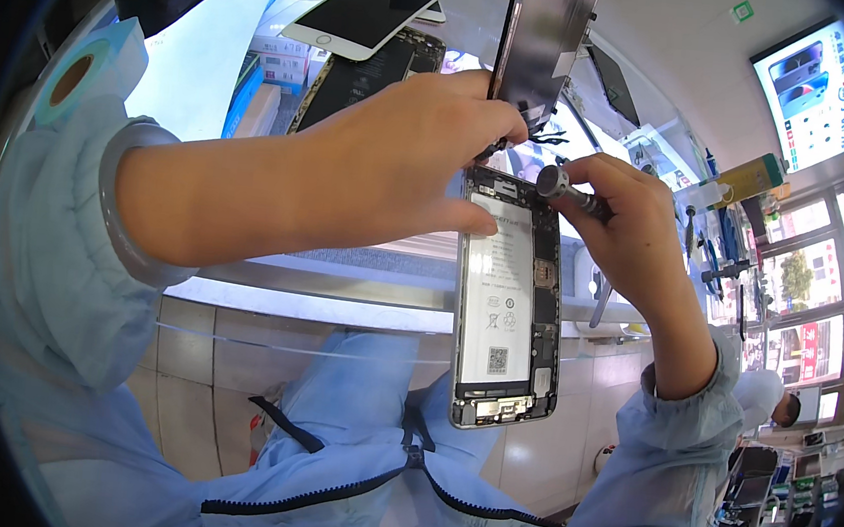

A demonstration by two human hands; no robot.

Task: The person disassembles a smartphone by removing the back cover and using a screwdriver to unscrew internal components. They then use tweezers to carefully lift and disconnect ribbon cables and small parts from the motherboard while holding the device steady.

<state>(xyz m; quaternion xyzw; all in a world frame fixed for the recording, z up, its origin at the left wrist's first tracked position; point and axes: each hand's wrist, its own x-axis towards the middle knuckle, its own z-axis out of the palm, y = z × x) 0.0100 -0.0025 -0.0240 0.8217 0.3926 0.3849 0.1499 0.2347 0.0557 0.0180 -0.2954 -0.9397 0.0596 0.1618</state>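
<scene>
My left hand (412,152) grips an opened phone (543,344) at its upper end. The thumb presses on the white battery (497,280), and the fingers are at the base of the raised screen (541,48). That screen stands up from the phone's far end, with dark flex cables beside my fingertips. My right hand (631,222) is closed on a small grey screwdriver (555,183) with a round knob end, held over the phone's upper right corner. Its tip is hidden. The battery fills the left side of the phone body, and dark circuit parts run along the right.
On the bench at the back lie a white-framed phone (372,10) and another opened phone (358,82). A tape roll (82,78), white paper (199,53) and small boxes (279,60) are on the left. Tools (723,265) stand at the right. Another person (766,399) is far right.
</scene>
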